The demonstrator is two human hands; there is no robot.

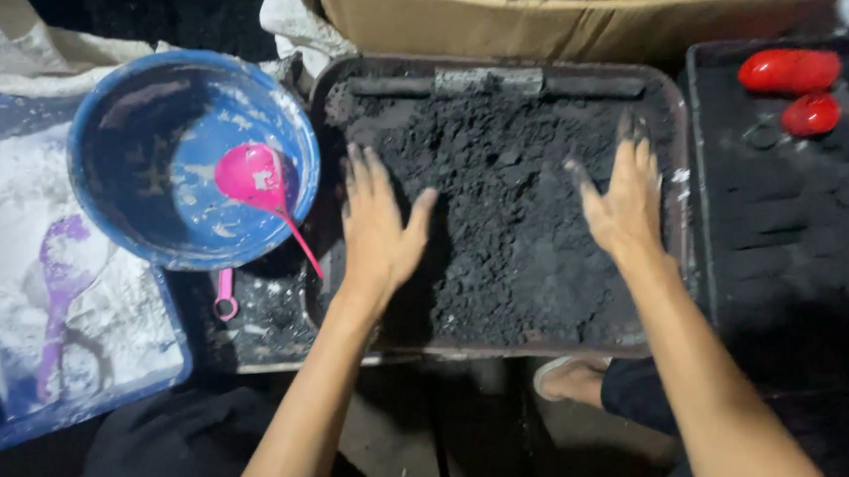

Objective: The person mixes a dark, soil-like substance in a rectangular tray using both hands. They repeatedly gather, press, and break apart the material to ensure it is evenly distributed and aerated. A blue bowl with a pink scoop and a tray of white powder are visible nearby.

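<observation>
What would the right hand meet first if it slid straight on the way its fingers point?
Probably the dark cylindrical rod along the far edge of the tray, after more loose black powder; the right hand points that way, though depth is unclear.

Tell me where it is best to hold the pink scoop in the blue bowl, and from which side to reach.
Probably by the thin handle of the pink scoop. Its round cup lies inside the blue bowl, while the handle slants down to the right, over the rim, free of the wall. Reaching from the lower right, the left hand is nearest and would meet it first.

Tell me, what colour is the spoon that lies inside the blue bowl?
The spoon is bright pink, smeared with white; the head view shows it in the bowl.
</observation>
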